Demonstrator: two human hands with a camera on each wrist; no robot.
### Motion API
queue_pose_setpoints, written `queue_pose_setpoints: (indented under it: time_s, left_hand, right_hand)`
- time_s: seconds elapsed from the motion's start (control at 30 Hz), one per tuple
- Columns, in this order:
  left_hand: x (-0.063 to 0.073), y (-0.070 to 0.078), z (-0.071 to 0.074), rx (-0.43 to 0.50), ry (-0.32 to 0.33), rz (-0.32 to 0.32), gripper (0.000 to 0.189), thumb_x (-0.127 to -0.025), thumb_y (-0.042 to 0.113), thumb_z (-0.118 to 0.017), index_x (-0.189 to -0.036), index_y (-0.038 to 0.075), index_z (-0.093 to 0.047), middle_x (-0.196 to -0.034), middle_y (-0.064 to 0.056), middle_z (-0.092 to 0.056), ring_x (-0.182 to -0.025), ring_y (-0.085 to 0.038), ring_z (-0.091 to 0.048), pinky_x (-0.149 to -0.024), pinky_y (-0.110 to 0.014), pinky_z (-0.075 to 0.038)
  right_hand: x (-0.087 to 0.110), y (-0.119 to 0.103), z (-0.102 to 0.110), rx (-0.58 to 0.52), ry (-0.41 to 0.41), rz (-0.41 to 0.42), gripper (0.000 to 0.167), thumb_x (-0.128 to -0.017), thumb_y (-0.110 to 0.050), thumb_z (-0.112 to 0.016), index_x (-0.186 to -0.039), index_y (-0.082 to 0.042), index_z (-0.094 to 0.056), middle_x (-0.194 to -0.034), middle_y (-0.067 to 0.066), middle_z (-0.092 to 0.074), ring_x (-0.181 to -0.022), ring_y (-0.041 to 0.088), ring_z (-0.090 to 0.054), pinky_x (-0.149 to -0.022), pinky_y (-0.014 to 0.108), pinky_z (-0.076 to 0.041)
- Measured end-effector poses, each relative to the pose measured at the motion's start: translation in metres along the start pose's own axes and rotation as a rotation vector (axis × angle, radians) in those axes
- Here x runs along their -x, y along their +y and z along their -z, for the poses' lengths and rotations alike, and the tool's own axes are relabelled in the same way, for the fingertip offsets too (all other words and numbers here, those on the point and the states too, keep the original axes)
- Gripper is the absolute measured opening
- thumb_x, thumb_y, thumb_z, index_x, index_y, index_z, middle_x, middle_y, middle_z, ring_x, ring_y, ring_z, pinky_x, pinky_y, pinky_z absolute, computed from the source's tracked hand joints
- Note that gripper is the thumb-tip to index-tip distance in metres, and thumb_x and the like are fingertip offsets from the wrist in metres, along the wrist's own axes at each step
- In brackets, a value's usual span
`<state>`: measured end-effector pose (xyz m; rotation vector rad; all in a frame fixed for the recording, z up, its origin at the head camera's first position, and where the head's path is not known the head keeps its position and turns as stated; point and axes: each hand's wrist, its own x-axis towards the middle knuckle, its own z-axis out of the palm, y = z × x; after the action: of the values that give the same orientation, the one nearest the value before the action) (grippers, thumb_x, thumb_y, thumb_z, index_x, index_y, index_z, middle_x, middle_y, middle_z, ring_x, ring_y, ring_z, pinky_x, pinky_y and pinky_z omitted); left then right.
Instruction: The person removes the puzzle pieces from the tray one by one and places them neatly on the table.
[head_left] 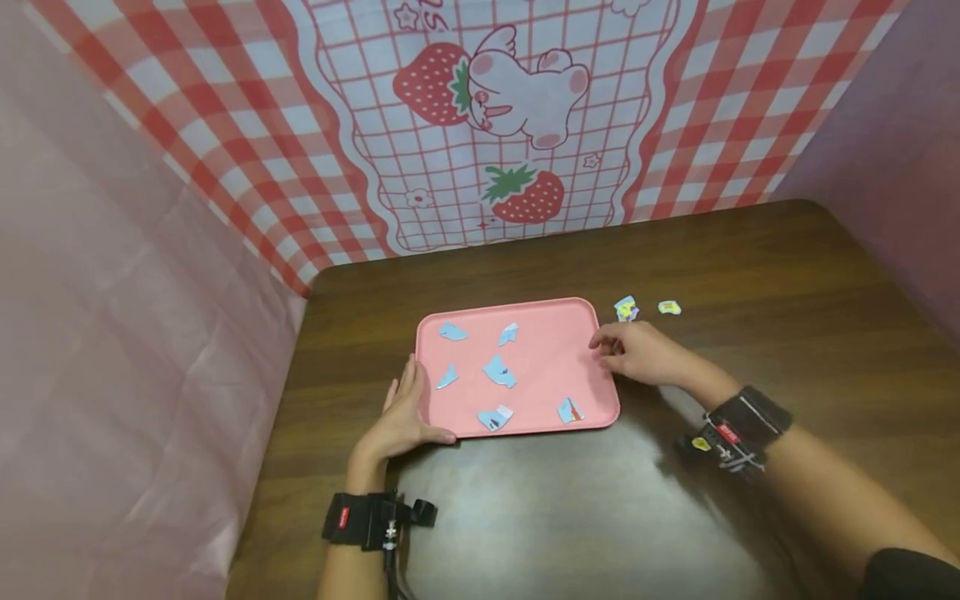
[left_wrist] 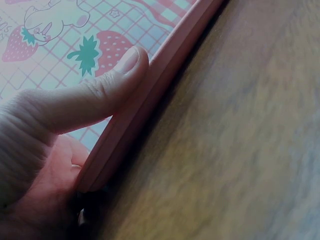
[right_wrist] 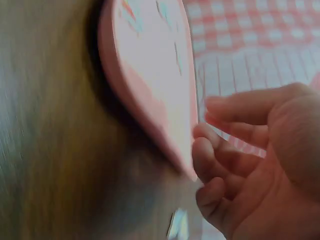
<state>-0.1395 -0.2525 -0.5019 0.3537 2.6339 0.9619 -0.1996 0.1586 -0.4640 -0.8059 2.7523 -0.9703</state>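
Observation:
A pink tray (head_left: 540, 350) lies on the table. Several flat, irregular light-blue pieces are spread over it, among them one with a red mark (head_left: 572, 411) near the front right corner and a larger one (head_left: 498, 372) near the middle. My left hand (head_left: 401, 421) rests at the tray's front left corner, fingers along the left side and thumb along the front; in the left wrist view the thumb (left_wrist: 107, 87) lies against the rim. At the right edge hovers my right hand (head_left: 637, 352), fingers loosely bent, with nothing visible between them.
Beyond the tray's right corner lie a yellow, blue and purple piece (head_left: 626, 309) and a small yellow piece (head_left: 670, 307) on the brown wooden table (head_left: 750, 267). A red-and-white checked cloth (head_left: 480, 183) hangs behind, and a pink curtain (head_left: 135, 333) at the left.

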Motion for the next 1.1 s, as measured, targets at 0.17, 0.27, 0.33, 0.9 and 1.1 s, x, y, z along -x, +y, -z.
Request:
queue_pose_setpoints:
  time_s: [0.17, 0.27, 0.33, 0.9, 1.1]
  left_hand:
    - [0.001, 0.000, 0.000, -0.006, -0.006, 0.005, 0.141, -0.069, 0.050, -0.090, -0.159, -0.001, 0.006, -0.166, -0.017, 0.018, -0.153, -0.027, 0.013, -0.121, -0.048, 0.010]
    - [0.001, 0.000, 0.000, -0.002, -0.005, 0.006, 0.141, -0.069, 0.050, -0.090, -0.159, -0.001, 0.006, -0.166, -0.017, 0.018, -0.153, -0.027, 0.013, -0.121, -0.049, 0.009]
    - [0.001, 0.000, 0.000, 0.001, -0.004, 0.005, 0.141, -0.069, 0.050, -0.090, -0.159, -0.001, 0.006, -0.166, -0.017, 0.017, -0.153, -0.028, 0.013, -0.121, -0.049, 0.009]
    - [0.000, 0.000, 0.000, 0.001, -0.003, -0.009, 0.140, -0.070, 0.049, -0.090, -0.159, -0.002, 0.005, -0.166, -0.018, 0.017, -0.153, -0.029, 0.013, -0.121, -0.051, 0.009]
    - [0.000, 0.000, 0.000, -0.003, -0.006, -0.009, 0.140, -0.070, 0.049, -0.090, -0.159, -0.002, 0.006, -0.166, -0.019, 0.017, -0.153, -0.029, 0.012, -0.121, -0.051, 0.009]
  right_hand:
    - [0.006, -0.028, -0.017, 0.058, -0.130, 0.148, 0.017, -0.079, 0.002, -0.075, -0.094, -0.005, -0.071, -0.077, -0.003, -0.059, -0.071, 0.013, -0.055, -0.066, 0.029, -0.047]
    - [0.009, -0.035, -0.027, 0.102, -0.160, 0.167, 0.016, -0.080, -0.001, -0.077, -0.093, -0.007, -0.070, -0.081, -0.003, -0.057, -0.073, 0.012, -0.053, -0.068, 0.029, -0.047]
    - [0.010, -0.036, -0.033, 0.121, -0.169, 0.173, 0.015, -0.081, -0.004, -0.077, -0.093, -0.009, -0.070, -0.084, -0.004, -0.057, -0.075, 0.011, -0.052, -0.070, 0.030, -0.048]
    - [0.015, -0.032, -0.055, 0.156, -0.111, 0.165, 0.027, -0.075, -0.008, -0.082, -0.092, -0.018, -0.064, -0.085, -0.008, -0.049, -0.072, 0.009, -0.047, -0.065, 0.028, -0.044]
    - [0.017, -0.033, -0.059, 0.082, -0.084, 0.152, 0.027, -0.076, -0.001, -0.078, -0.090, -0.017, -0.060, -0.080, -0.008, -0.051, -0.071, 0.007, -0.049, -0.063, 0.026, -0.044]
